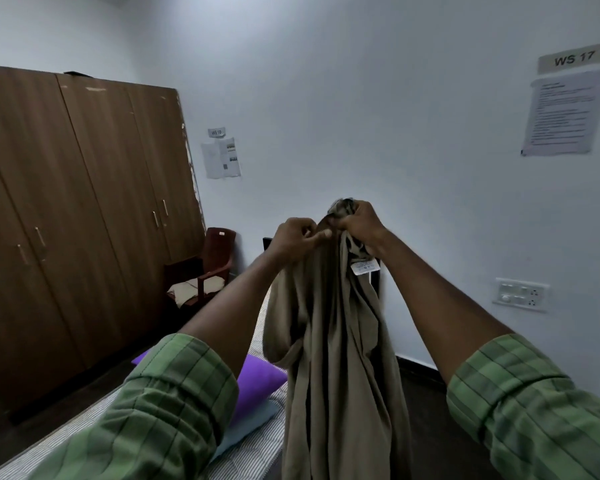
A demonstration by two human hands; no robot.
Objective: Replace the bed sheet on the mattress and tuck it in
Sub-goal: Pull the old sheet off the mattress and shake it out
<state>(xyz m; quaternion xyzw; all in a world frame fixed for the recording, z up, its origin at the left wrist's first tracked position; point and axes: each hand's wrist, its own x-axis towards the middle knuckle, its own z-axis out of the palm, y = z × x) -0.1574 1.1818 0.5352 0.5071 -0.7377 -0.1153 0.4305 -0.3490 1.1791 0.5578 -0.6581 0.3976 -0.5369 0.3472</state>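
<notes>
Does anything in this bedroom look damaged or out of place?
Yes. The wooden wardrobe has chipped, peeling edging down its right side. Two pillows, a purple pillow and a pale blue pillow, lie on the bare mattress while both hands hold up the bunched beige sheet.

Bed sheet (340,341), centre frame: plain khaki-beige, white care tag near the top; sleeves (174,403) at lower left and lower right: green plaid with darker green lines; pillow (257,375), lower centre-left: solid purple, a pale blue one (253,419) beneath it; mattress (243,459), bottom: white with fine grey stripes; wardrobe (77,202), left: brown woodgrain, pale handles; chair (208,265), centre-left: dark reddish-brown, cream cushion; walls (395,116): white; switch panel (520,294), right: white.
</notes>
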